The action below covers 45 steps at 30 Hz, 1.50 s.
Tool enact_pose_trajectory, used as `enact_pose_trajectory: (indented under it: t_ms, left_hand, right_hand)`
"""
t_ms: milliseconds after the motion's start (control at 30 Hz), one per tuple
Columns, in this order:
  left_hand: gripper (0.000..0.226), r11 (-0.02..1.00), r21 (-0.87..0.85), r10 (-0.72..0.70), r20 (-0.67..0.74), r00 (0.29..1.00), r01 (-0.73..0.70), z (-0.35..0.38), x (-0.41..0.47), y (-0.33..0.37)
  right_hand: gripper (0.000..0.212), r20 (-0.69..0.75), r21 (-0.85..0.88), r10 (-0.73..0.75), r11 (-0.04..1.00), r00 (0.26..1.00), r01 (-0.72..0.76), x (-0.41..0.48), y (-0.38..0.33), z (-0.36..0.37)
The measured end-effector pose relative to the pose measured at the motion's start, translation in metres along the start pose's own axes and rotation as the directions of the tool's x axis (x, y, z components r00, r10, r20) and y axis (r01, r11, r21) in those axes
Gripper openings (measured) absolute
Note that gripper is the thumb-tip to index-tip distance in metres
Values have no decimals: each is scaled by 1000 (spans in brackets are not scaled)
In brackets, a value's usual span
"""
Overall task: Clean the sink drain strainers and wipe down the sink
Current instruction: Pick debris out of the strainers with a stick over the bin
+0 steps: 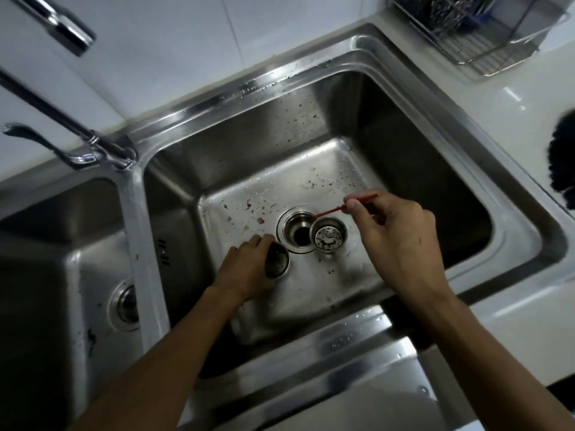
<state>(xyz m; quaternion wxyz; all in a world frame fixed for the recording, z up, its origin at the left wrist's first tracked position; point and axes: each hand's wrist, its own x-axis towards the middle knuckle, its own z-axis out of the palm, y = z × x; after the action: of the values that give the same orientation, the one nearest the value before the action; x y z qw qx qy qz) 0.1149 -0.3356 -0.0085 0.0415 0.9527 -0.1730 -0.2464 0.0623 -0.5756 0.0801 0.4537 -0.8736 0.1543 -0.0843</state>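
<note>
A steel double sink fills the view. In the right basin the drain opening is uncovered. A round strainer basket stands on the basin floor just right of the opening, its perforated bottom visible. My right hand pinches a thin red stick whose tip reaches the basket's rim. My left hand grips a second, darker strainer tilted on its side, left of the drain. Food specks dot the basin floor.
The left basin holds another drain. A chrome faucet rises at the back left between the basins. A wire dish rack sits on the white counter at the back right. A dark object lies at the right edge.
</note>
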Motion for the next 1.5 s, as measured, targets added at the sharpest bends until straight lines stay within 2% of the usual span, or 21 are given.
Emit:
enact_pose_trajectory:
  t_ms: [100, 200, 367, 467, 567, 667, 767, 900, 1067, 1200, 1267, 1400, 1467, 1500]
  left_hand:
    - [87, 981, -189, 2, -176, 984, -36, -18, -10, 21]
    - [91, 953, -290, -20, -340, 940, -85, -48, -24, 62]
    - [94, 898, -326, 68, -559, 826, -295, -97, -46, 170]
    - [104, 844, -303, 186, -610, 770, -443, -112, -54, 256]
    - [107, 759, -354, 269, -593, 759, -546, -104, -63, 349]
    - [96, 702, -371, 344, -571, 746, -608, -73, -67, 427]
    - [83, 673, -370, 406, -538, 739, -640, -29, -68, 486]
    - [79, 695, -338, 457, -475, 752, -635, 49, -60, 539]
    - [76, 752, -171, 566, -328, 757, -637, 148, -42, 563]
    - [80, 744, -68, 634, -241, 735, -664, 208, -25, 565]
    - [81, 733, -46, 657, -211, 724, -679, 229, -17, 566]
    - [82, 747, -21, 653, -159, 740, -664, 260, -8, 568]
    - [85, 761, 3, 643, -133, 754, -649, 269, -8, 567]
    - [86, 767, 17, 638, -120, 760, -641, 273, -8, 567]
  right_hand:
    - [16, -3, 68, -25, 997, 1000, 25, -13, -4, -13]
    - [18, -62, 160, -55, 985, 997, 64, -30, -10, -44]
    - [14, -288, 200, -136, 960, 948, 198, -62, -12, -132]
    - [16, -371, 164, -125, 966, 920, 198, -86, 9, -195]
    - [18, -414, 154, -67, 978, 908, 142, -117, 51, -255]
    - [16, -487, 170, 52, 985, 872, 36, -146, 105, -299]
    - [16, -560, 197, 172, 978, 810, -71, -170, 168, -322]
    - [19, -655, 238, 322, 947, 684, -217, -204, 256, -319]
    - [18, -654, 371, 485, 874, 580, -314, -244, 339, -294]
    - [19, -615, 400, 510, 859, 601, -319, -266, 382, -262]
    - [18, -603, 415, 540, 841, 587, -347, -269, 402, -247]
    - [17, -585, 554, 678, 735, 445, -390, -272, 438, -230]
    - [17, -571, 591, 707, 707, 417, -389, -275, 447, -226]
    - [17, -560, 590, 709, 705, 429, -394, -276, 448, -222]
